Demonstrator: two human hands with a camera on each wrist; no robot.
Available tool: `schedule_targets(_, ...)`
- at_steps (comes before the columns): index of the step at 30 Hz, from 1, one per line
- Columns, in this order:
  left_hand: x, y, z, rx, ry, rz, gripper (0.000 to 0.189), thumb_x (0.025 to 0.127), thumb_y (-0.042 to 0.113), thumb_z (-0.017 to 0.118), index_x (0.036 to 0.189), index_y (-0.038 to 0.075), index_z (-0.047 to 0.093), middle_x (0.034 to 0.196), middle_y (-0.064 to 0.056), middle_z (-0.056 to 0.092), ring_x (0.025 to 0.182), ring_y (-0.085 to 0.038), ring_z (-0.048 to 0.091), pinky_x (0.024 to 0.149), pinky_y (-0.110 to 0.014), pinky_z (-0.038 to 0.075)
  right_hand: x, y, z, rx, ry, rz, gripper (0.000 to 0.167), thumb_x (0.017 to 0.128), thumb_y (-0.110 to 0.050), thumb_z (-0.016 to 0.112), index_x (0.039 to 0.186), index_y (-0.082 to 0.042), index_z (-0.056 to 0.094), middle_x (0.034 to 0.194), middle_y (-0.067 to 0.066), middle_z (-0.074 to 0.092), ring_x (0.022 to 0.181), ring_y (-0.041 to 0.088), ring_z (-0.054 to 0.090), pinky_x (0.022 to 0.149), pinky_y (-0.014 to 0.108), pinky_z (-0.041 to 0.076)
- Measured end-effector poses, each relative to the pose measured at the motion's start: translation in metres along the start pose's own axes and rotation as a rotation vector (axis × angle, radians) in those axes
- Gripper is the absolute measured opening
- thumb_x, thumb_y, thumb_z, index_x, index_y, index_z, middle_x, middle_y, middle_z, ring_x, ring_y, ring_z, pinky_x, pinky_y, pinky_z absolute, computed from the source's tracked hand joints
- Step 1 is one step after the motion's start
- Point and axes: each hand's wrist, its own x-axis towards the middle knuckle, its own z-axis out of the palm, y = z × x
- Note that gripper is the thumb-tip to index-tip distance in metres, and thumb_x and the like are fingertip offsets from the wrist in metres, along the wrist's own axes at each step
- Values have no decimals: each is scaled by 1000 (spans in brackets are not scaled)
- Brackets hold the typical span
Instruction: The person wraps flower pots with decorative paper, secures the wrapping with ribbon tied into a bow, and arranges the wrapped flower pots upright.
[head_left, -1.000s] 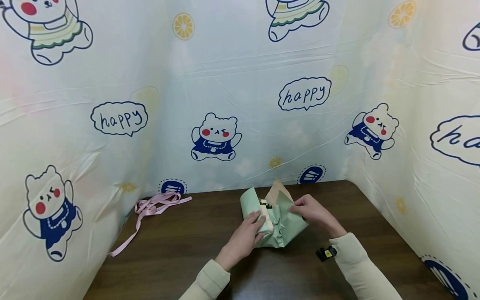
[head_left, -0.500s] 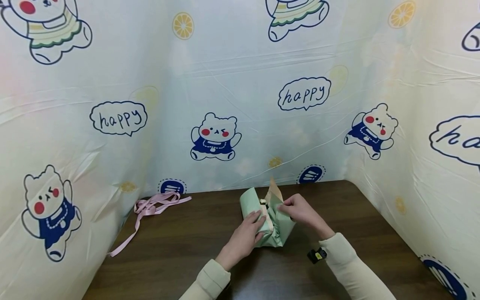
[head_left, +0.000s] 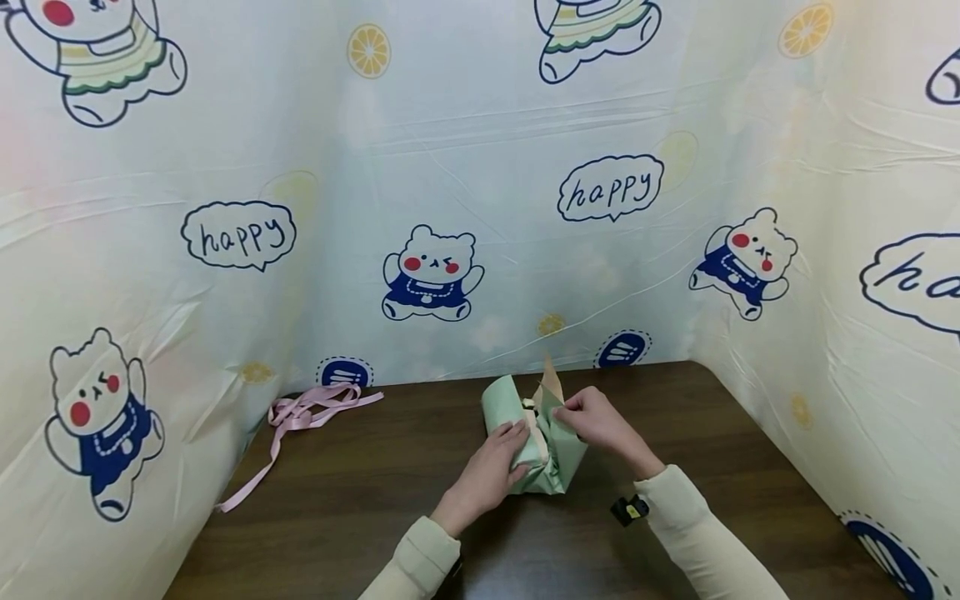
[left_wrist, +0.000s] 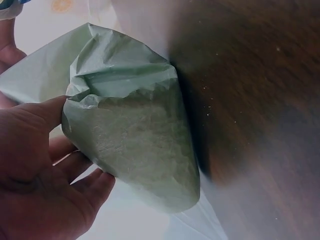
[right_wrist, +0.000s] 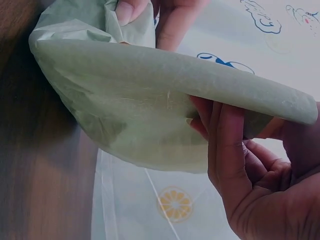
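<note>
A package in pale green wrapping paper (head_left: 501,402) lies on the dark wooden table, its paper folded and creased at the near end. My left hand (head_left: 483,475) holds the package's left side, with the thumb on the crumpled fold and the fingers round the edge in the left wrist view. On the other side my right hand (head_left: 600,418) pinches the loose paper flap (right_wrist: 150,95), which stands raised with its tan inner side (head_left: 551,383) showing at the far end. A small dark-and-white bit (head_left: 529,406) peeks from the gap; the rest of the contents is hidden.
A loose pink ribbon (head_left: 300,414) lies at the table's (head_left: 360,500) far left corner, one end trailing toward the near left. A printed plastic curtain (head_left: 450,183) hangs round the back and sides. A small black device (head_left: 628,510) sits by the right cuff.
My right hand has moved left, bringing the paper flap in toward the package and narrowing the gap. Over the last half second it barely moves. The left hand has stayed put.
</note>
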Motion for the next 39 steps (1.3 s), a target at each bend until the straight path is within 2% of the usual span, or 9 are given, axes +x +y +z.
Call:
schedule_targets(4, -2, -3, 1, -2, -21, 11, 58, 100, 20, 67, 151, 2, 47, 158, -14, 43, 146, -33, 38, 112, -44, 42, 3, -1, 1, -11, 27, 5, 46, 100, -17, 62, 55, -11, 53, 47, -7, 36, 42, 8, 34, 44, 23, 31)
schedule_targets(9, -2, -6, 3, 8, -49, 12, 59, 101, 22, 65, 154, 5, 43, 161, -12, 39, 148, -32, 35, 113, -44, 41, 8, 0, 2, -23, 50, 12, 42, 100, -16, 62, 59, -7, 62, 47, -6, 38, 42, 8, 36, 45, 24, 32)
schedule_targets(15, -1, -4, 4, 32, -43, 20, 59, 102, 22, 65, 154, 5, 44, 161, -12, 39, 148, -32, 36, 114, -42, 41, 11, -1, 4, -46, 64, 14, 38, 99, -17, 62, 64, -5, 69, 48, -6, 39, 43, 8, 37, 46, 24, 32)
schedule_targets(28, 1, -2, 4, 3, -26, 2, 55, 101, 21, 65, 152, 6, 48, 160, -14, 40, 148, -32, 35, 114, -44, 41, 11, -6, 9, -51, 30, 24, 45, 100, -19, 61, 56, -12, 58, 47, -5, 39, 42, 9, 33, 44, 24, 29)
schedule_targets(31, -1, 0, 4, -8, -8, -8, 53, 101, 21, 65, 150, 7, 50, 159, -21, 37, 147, -36, 34, 110, -46, 44, 11, -7, 10, -53, 32, 16, 46, 100, -18, 61, 54, -13, 54, 47, -5, 37, 42, 9, 32, 44, 24, 28)
schedule_targets(35, -3, 1, 5, -18, 28, -19, 50, 102, 22, 64, 149, 9, 53, 154, -27, 33, 140, -38, 36, 99, -44, 51, 11, -9, 13, -54, 27, 12, 49, 100, -17, 61, 53, -14, 51, 47, -6, 35, 41, 10, 31, 44, 25, 28)
schedule_targets(39, -3, 1, 7, -5, 69, -4, 52, 101, 22, 66, 149, 8, 52, 140, -21, 39, 125, -31, 42, 91, -39, 51, 12, -10, 15, -66, 27, 14, 51, 100, -18, 61, 51, -15, 48, 46, -6, 34, 41, 10, 30, 43, 25, 27)
